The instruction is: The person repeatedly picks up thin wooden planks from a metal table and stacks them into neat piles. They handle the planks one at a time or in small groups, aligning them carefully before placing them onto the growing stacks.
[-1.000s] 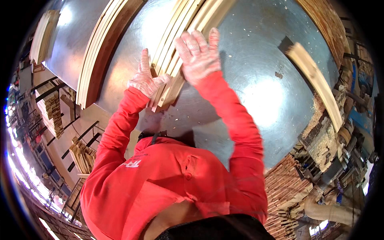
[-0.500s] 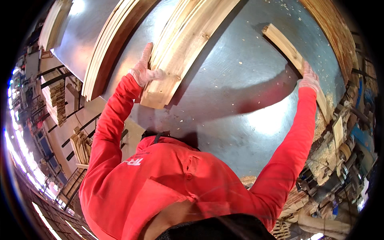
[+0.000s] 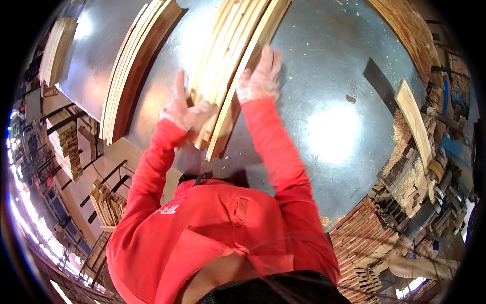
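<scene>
A row of long pale wooden boards [image 3: 216,66] stands on edge on the metal table, side by side. At its right, one more board [image 3: 243,71] leaves a narrow dark gap to the others. My left hand [image 3: 183,112], in a thin see-through glove, lies at the row's left side near its close end. Its index finger points away and its thumb reaches over the board edges. My right hand [image 3: 260,76], gloved and slightly blurred, is against the right board's outer face with its fingers stretched out. The boards' far ends are cut off by the picture's edge.
Another group of boards [image 3: 134,66] stands to the left, with a further stack [image 3: 56,53] beyond it. A single wooden strip [image 3: 414,116] lies at the right edge of the metal table [image 3: 324,76], by sawdust [image 3: 400,134] and machinery. Stacked wood [image 3: 362,233] is at lower right.
My right hand has left the wooden strip and come over to the boards. The strip has shifted right, toward the machinery. The right board of the row now stands apart by a gap.
</scene>
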Tool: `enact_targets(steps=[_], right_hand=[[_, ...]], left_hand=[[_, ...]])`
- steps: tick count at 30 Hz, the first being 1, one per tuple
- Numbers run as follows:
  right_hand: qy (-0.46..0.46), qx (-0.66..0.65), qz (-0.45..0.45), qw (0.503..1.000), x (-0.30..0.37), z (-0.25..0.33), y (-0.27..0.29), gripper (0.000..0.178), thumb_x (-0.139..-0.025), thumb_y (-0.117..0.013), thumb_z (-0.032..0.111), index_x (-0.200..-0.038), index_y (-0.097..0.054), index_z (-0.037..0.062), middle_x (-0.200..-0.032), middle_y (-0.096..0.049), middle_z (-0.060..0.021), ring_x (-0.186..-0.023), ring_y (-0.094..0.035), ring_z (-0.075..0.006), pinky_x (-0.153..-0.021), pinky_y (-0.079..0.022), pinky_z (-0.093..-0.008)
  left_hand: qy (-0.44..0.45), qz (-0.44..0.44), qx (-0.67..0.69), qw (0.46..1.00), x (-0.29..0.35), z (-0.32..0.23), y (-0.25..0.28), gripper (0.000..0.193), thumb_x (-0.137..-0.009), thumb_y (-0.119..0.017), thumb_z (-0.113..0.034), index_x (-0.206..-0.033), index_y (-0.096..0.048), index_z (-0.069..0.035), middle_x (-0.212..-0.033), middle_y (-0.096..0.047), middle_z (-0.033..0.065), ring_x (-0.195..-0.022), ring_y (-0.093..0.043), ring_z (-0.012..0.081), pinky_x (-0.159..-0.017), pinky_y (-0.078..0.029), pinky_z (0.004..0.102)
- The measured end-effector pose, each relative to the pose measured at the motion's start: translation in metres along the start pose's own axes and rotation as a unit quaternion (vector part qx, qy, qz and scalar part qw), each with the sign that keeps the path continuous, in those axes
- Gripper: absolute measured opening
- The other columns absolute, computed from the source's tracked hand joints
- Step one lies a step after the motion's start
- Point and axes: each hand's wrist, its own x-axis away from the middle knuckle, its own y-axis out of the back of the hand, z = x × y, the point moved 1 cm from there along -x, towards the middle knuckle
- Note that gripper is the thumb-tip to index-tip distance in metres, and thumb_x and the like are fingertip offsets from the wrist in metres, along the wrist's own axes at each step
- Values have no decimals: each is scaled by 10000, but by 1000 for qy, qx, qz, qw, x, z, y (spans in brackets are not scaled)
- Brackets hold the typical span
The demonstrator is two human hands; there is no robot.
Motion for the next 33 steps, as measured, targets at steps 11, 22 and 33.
enact_targets(steps=[11, 22, 33], right_hand=[[-82, -294, 120, 944, 91, 8, -55, 1084, -729, -775, 293, -1494, -53, 30, -1522, -143, -257, -1390, -212, -413, -1140, -227, -446], [13, -253, 179, 951, 169, 107, -176, 1144, -724, -789, 324, -1505, 3, 59, -1525, -113, -272, -1411, -154, -405, -1153, -175, -428], [-62, -355, 166, 918, 37, 128, -176, 549, -991, -396, 371, -1402, -334, 13, -1223, -539, -159, -1069, -536, -261, -915, -433, -351]], left_hand=[[-54, -101, -209, 971, 42, 43, -2, 974, -795, -596, -574, -1454, -211, 31, -1269, -493, 262, -1176, -502, 404, -989, -415, 420], [28, -197, -196, 960, -66, 229, 334, 636, -923, -426, -580, -1207, -593, -36, -1052, -662, 197, -964, -646, 282, -845, -481, 353], [-321, 0, -272, 907, -176, 144, 322, 671, -931, -410, -531, -1295, -487, 28, -1254, -568, 214, -1175, -548, 321, -999, -405, 317]])
